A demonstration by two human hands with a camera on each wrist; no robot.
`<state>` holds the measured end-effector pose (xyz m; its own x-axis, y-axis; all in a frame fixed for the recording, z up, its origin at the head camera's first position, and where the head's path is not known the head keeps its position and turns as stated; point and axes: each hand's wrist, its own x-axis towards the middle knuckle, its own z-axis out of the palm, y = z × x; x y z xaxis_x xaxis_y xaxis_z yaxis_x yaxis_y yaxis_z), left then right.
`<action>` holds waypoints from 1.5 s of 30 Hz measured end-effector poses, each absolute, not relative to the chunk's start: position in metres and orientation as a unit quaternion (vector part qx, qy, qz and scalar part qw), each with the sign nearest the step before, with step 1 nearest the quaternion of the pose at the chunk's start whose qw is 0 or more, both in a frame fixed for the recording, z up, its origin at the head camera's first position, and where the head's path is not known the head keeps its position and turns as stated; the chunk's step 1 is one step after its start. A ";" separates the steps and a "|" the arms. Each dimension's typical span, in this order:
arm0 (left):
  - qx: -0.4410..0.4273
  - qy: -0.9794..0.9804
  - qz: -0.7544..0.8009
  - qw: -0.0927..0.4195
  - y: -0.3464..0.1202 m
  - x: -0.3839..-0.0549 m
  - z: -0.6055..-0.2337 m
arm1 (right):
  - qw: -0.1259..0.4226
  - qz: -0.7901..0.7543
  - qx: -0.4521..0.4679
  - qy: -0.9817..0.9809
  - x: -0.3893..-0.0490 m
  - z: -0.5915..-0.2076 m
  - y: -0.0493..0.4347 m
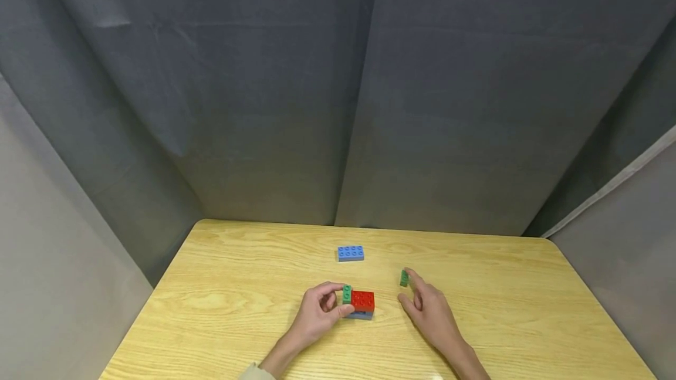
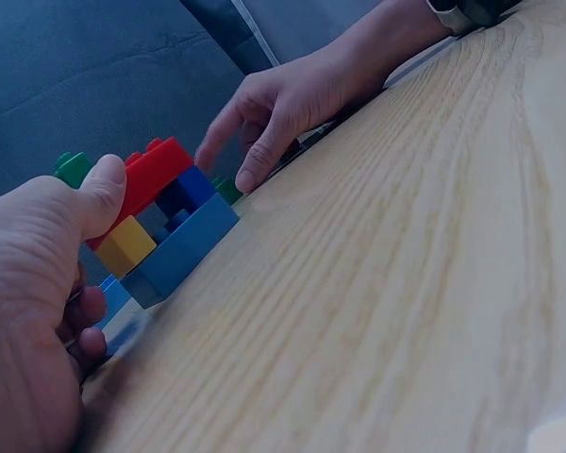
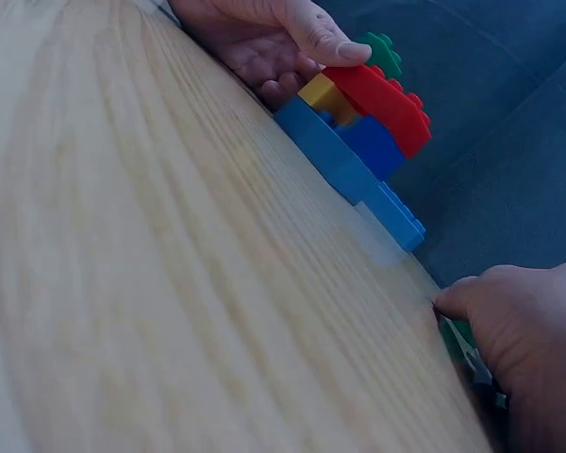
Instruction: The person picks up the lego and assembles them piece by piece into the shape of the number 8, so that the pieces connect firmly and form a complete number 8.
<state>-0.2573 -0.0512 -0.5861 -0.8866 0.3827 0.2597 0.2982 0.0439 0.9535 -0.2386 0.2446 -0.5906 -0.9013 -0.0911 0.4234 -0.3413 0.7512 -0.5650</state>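
My left hand holds a small stack of toy building bricks at its left end, thumb in front and index finger behind. On top of the stack are a green brick and a red brick. Under the red one, the left wrist view shows a yellow brick, a dark blue brick and a long blue base brick. My right hand is at a loose green brick on the table, its index fingertip against it and its thumb apart.
Behind the stack, a loose blue brick with studs up lies on the wooden table. Grey curtains hang beyond the far edge, and pale panels stand at both sides.
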 end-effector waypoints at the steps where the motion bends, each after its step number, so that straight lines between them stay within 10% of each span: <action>1: 0.236 0.721 0.650 0.033 -0.051 -0.257 -0.586 | 0.186 0.325 0.115 -0.920 -0.239 -0.591 0.245; 45: 0.210 0.724 0.654 0.061 -0.048 -0.255 -0.589 | 0.197 0.305 0.077 -0.928 -0.234 -0.591 0.246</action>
